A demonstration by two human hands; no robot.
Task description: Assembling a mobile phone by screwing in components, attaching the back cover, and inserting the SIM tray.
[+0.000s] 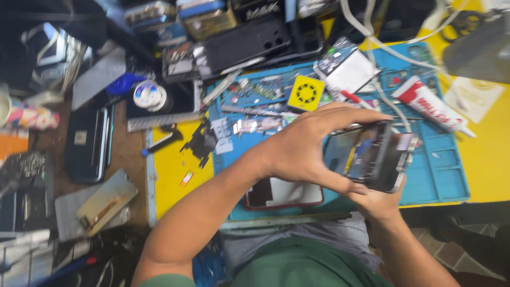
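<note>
head view looks down on a cluttered repair table (pixel 489 154), and right of centre both hands hold an opened smartphone (pixel 372 155) above a blue work mat (pixel 441 175). the left hand (pixel 303 149) reaches across from the left, its fingers curled over the phone's upper edge and its thumb along the lower edge, closed on the body. the right hand (pixel 380 204) comes up from below and cups the underside, fingers wrapped onto the lower right corner; it too is closed on the phone.

the phone looks thin, flat and light, stiff through its metal frame but fragile where glass and bare inner parts show. the glossy face is likely slippery, so the safest hold seems to be along the long side edges, as now, not on the face or the exposed inside. whether a panel is partly lifted i cannot tell, since the picture is blurred there.

on the mat just below the left wrist lies a separate phone panel with a red rim (pixel 284 192). a yellow square pad (pixel 306 93) sits in the upper middle, a white and red glue tube (pixel 433 104) at upper right, and a solder spool (pixel 149 95) at upper left.
</note>
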